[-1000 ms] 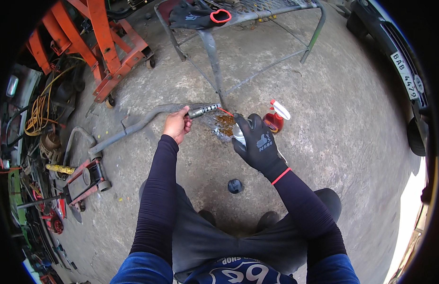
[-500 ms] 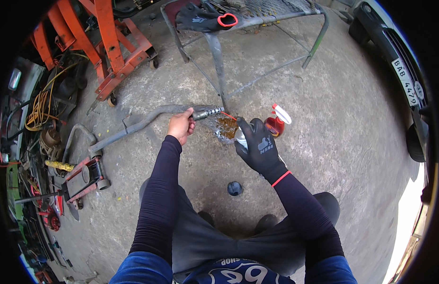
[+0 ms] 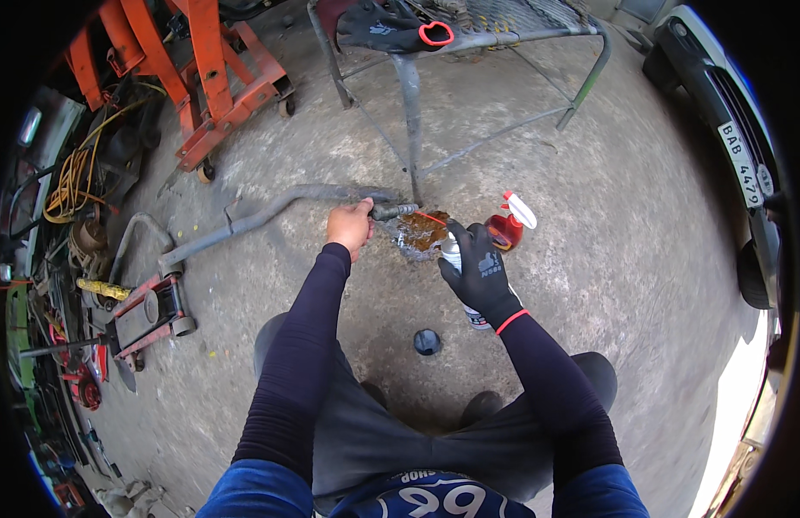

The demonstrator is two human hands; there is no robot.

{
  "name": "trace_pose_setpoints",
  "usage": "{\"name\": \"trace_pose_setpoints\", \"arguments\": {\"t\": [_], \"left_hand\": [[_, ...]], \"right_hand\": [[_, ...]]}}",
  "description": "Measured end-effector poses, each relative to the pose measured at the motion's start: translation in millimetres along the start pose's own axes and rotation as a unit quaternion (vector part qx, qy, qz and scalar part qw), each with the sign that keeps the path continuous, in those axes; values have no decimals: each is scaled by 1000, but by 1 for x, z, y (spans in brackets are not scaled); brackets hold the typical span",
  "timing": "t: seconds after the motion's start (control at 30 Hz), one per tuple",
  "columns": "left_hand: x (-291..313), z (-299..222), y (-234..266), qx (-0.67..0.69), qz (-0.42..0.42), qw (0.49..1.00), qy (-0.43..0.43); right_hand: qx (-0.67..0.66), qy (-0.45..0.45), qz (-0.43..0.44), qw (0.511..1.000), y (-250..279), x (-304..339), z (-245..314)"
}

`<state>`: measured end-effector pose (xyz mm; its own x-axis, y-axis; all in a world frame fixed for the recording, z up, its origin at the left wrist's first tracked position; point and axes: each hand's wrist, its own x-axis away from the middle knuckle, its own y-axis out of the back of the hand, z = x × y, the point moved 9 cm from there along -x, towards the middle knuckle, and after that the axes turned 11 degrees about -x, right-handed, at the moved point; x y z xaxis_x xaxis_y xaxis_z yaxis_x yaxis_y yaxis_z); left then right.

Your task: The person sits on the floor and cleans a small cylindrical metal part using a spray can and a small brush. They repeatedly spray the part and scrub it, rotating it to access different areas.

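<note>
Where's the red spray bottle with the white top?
Right of centre in head view: the bottle sits on grey concrete floor, just beyond the black-gloved right hand, right of the brown floor patch.

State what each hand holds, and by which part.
Bare left hand: a grey cylindrical metal part, by its left end. Black-gloved right hand: a white cylindrical spray can, around its upper part.

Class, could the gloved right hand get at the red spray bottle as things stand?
Probably yes: the red spray bottle is close by with nothing visible between it and the right hand, though the spray can that hand holds would likely need setting down.
</note>
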<state>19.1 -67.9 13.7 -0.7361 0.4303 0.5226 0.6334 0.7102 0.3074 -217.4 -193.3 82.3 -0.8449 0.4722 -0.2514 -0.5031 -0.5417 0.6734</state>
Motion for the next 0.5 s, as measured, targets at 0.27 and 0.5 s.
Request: {"name": "trace_pose_setpoints", "arguments": {"t": [0.27, 0.5], "left_hand": [[-6, 3, 0, -38, -17, 999, -23], [-10, 5, 1, -50, -22, 998, -20]], "right_hand": [[4, 18, 0, 1000, -4, 0, 1], [-11, 10, 15, 1000, -8, 0, 2]]}}
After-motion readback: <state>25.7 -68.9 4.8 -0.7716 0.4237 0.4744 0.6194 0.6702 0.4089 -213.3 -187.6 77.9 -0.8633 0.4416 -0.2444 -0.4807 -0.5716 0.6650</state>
